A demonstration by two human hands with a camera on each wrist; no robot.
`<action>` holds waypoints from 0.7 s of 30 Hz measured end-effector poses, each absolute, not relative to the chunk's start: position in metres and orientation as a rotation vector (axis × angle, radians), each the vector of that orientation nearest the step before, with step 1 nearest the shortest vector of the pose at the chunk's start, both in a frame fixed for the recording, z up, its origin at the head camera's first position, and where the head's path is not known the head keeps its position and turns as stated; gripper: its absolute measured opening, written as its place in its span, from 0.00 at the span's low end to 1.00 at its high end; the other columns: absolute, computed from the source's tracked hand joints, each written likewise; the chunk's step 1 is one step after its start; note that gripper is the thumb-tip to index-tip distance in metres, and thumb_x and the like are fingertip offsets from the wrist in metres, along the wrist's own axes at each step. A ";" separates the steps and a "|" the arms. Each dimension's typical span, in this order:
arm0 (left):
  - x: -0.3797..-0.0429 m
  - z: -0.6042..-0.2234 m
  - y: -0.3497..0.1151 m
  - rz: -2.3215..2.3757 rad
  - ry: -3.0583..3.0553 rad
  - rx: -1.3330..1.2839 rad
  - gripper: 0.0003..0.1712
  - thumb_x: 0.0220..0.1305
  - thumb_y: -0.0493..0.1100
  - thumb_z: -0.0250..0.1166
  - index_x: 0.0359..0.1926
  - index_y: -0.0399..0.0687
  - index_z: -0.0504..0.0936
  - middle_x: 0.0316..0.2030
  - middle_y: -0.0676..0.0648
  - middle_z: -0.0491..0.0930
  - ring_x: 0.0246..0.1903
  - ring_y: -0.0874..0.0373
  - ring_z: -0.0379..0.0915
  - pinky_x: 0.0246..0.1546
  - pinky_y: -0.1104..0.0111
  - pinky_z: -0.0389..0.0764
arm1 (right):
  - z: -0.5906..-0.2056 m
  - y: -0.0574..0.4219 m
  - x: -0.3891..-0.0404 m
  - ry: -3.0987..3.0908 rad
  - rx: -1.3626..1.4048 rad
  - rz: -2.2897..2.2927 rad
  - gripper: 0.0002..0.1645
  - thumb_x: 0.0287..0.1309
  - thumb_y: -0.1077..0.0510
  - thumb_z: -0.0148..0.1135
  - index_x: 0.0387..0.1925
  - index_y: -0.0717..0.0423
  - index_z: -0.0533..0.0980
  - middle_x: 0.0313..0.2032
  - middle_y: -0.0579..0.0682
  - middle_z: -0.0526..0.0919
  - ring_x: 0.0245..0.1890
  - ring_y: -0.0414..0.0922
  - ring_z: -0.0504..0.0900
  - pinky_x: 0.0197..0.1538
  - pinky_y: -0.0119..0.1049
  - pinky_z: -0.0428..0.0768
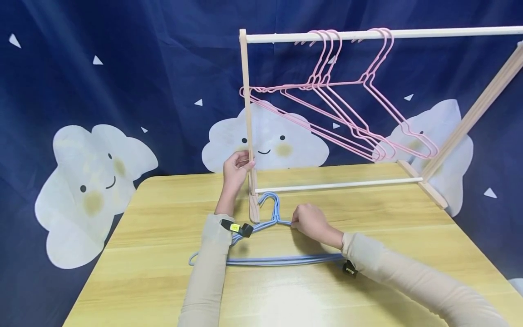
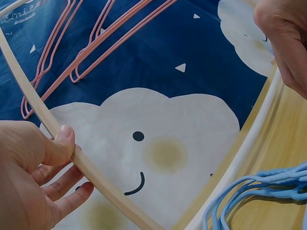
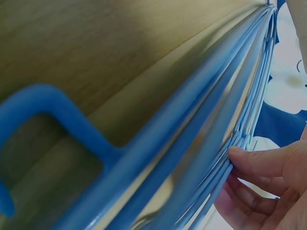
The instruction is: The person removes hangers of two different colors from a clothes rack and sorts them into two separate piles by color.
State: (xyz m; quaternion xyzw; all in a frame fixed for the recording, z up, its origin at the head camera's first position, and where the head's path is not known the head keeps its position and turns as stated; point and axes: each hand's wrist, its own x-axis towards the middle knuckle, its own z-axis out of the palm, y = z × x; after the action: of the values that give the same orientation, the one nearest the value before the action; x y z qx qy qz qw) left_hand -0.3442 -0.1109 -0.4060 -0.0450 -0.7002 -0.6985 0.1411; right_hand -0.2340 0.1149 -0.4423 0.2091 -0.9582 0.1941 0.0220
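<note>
A small stack of blue clothes hangers point(image 1: 282, 260) lies on the table, hooks toward the rack. My right hand point(image 1: 312, 222) pinches their shoulder near the neck, and the right wrist view shows the thumb point(image 3: 249, 160) against several blue wires. My left hand point(image 1: 237, 172) holds the left wooden post point(image 1: 246, 91) of a clothes rack low down, thumb on one side and fingers on the other. In the left wrist view the blue hooks point(image 2: 254, 184) are near the rack's white lower rod point(image 2: 240, 167). My right forearm hides the stack's right end.
Several pink hangers point(image 1: 347, 118) hang from the white top rod point(image 1: 429, 33). The rack's right post point(image 1: 474, 109) leans outward above its wooden foot point(image 1: 433, 195). A blue curtain point(image 1: 175, 91) with clouds stands behind the wooden table point(image 1: 163, 200).
</note>
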 end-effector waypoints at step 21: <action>-0.344 -0.407 -0.110 -2.024 -2.016 -0.125 0.18 0.63 0.27 0.67 0.54 0.34 0.82 0.52 0.33 0.84 0.54 0.43 0.81 0.60 0.59 0.82 | -0.429 0.123 -0.238 -2.994 0.817 0.663 0.08 0.54 0.64 0.74 0.21 0.55 0.87 0.22 0.44 0.87 0.18 0.33 0.71 0.21 0.26 0.70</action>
State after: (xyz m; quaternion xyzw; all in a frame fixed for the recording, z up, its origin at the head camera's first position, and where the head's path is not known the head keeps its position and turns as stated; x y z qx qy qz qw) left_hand -0.3436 -0.1101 -0.4072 -0.0433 -0.6979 -0.7009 0.1406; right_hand -0.2377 0.1233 -0.4293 0.2572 -0.9433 0.2090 -0.0161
